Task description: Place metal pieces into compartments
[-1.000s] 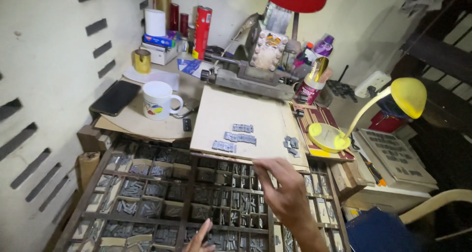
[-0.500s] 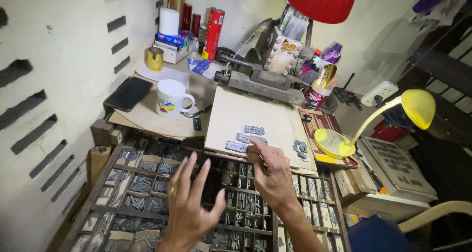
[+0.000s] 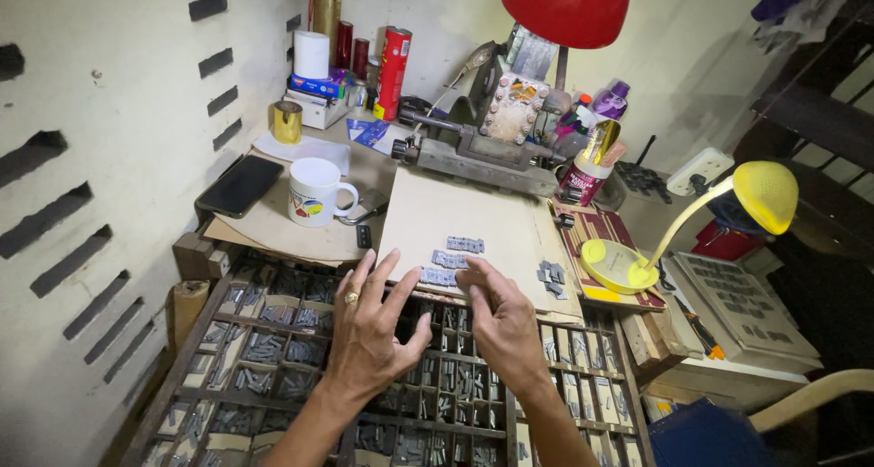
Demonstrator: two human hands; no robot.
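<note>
My left hand [image 3: 371, 329] is spread open above a wooden tray of many small compartments [image 3: 273, 358] filled with grey metal type pieces; a ring sits on one finger. My right hand [image 3: 503, 318] reaches over the tray's far edge, fingertips close to short rows of grey metal type [image 3: 452, 261] lying on a brown board [image 3: 455, 221]. Whether its fingers pinch a piece is hidden. Another small cluster of type [image 3: 551, 277] lies at the board's right edge.
Behind the board stands a grey metal machine [image 3: 478, 153] under a red lamp shade [image 3: 569, 7]. A white mug [image 3: 316, 191], a dark phone [image 3: 240, 185], cans and a paper roll stand at the left. A yellow desk lamp [image 3: 692, 226] and a beige keypad device [image 3: 737, 305] are at the right.
My left hand has risen into view and spread over the tray. My right hand has moved forward from the tray toward the type rows on the board. The view has shifted closer.
</note>
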